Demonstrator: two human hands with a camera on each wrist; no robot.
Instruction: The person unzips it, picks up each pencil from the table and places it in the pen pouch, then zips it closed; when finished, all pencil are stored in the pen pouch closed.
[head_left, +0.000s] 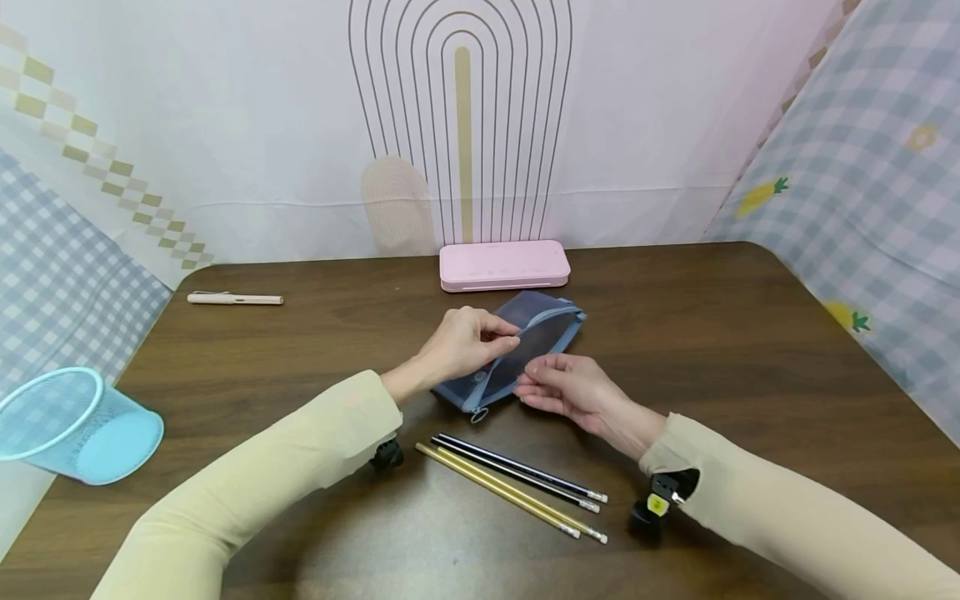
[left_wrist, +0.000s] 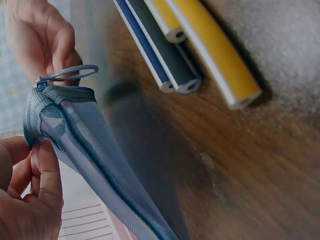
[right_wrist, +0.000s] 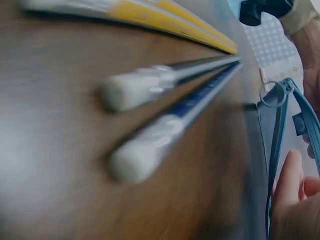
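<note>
A blue mesh zip pouch (head_left: 528, 307) lies unzipped on the table, its mouth spread apart. With thumb and fingers my left hand (head_left: 467, 342) pinches the far edge of the mouth. My right hand (head_left: 573, 392) has its fingers curled at the near edge, pinching the rim. The zip pull ring (head_left: 480, 414) hangs at the pouch's near left corner. Close in front of the pouch lie two dark pencils (head_left: 517, 467) and two yellow-gold pencils (head_left: 498, 490), eraser ends toward the right. In the left wrist view the pencils' (left_wrist: 220, 55) unsharpened ends show beside the pouch.
Behind the pouch sits a pink pencil case (head_left: 504, 265) against the back cloth. A pale pen (head_left: 236, 299) lies at the back left. On the left edge a light-blue mesh pen holder (head_left: 123, 442) is tilted in view. Patterned cloth walls (head_left: 862, 167) enclose the table.
</note>
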